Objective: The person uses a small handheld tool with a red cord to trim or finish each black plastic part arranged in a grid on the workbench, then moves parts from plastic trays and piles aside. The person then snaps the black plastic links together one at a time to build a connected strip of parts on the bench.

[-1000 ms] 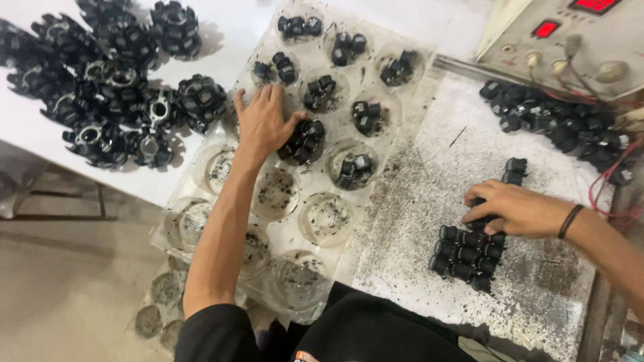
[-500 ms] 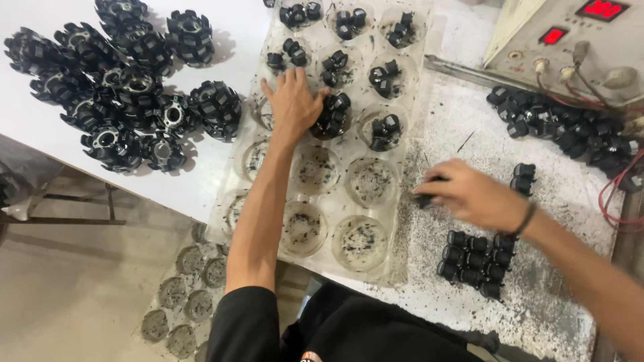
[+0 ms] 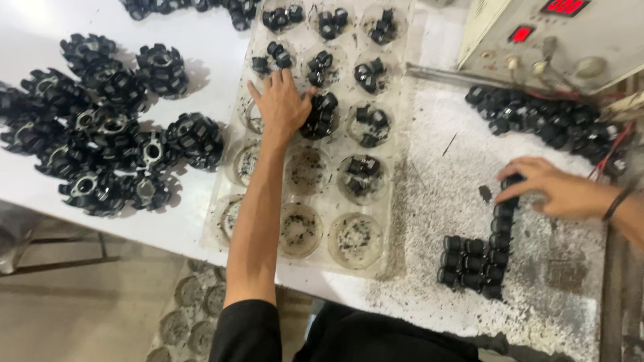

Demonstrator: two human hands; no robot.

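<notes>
The left hand (image 3: 282, 100) lies palm down, fingers spread, on a clear moulded plastic tray (image 3: 402, 167) of round cups, touching a ribbed black part (image 3: 320, 115) in a middle cup. The right hand (image 3: 551, 190) pinches a small black block (image 3: 511, 182) at the top of a neat stack of blocks (image 3: 477, 260) on the gritty, speckled surface (image 3: 429, 201). Black toothed rings (image 3: 107, 134) are heaped at left.

Round black finned parts (image 3: 107, 134) heaped beside a grey control box (image 3: 570, 40).
</notes>
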